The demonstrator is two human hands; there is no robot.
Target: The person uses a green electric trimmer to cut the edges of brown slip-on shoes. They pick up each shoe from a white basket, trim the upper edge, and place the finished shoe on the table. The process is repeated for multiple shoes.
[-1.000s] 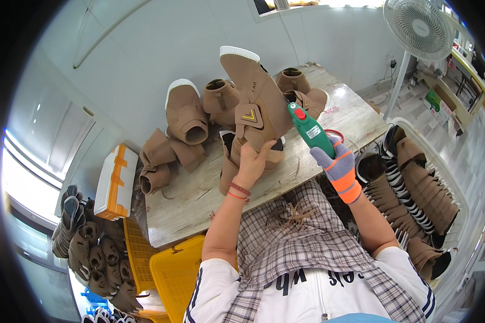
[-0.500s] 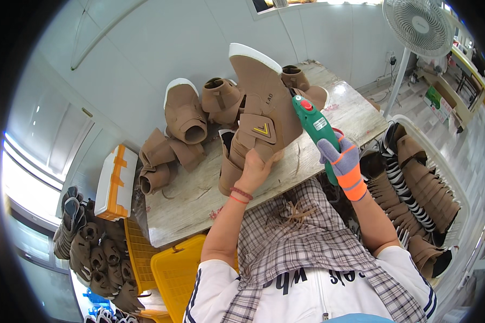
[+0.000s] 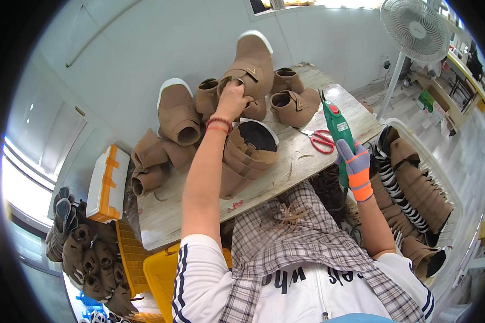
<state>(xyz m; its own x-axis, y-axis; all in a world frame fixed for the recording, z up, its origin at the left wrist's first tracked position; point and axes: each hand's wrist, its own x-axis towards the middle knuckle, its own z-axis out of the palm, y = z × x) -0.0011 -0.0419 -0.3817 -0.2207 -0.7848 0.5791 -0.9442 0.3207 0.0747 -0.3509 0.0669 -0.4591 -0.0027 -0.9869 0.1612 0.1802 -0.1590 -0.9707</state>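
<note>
At the table's far side, my left hand [image 3: 233, 101] grips a brown shoe upper [image 3: 251, 60] by its collar, its white toe edge pointing away from me. My right hand [image 3: 354, 164], in a grey and orange glove, is closed around green electric scissors [image 3: 337, 123] with a red button; their dark blade tips point up and touch nothing. Below my left hand lies a stack of brown uppers [image 3: 245, 168] with a dark inside showing. Red-handled scissors [image 3: 322, 142] rest on the table beside the electric scissors. Another brown upper [image 3: 302, 109] lies near them.
More brown uppers [image 3: 172, 113] crowd the table's [image 3: 167, 223] left and back. On the right, a white basket [image 3: 454, 215] holds stacked uppers. A white and orange box [image 3: 106, 183] and yellow crates [image 3: 159, 274] stand left. A white fan [image 3: 415, 28] stands beyond the table.
My left hand has moved up and away with an upper, from the near table to the far side. The electric scissors have shifted right, away from the uppers. The red-handled scissors now show fully.
</note>
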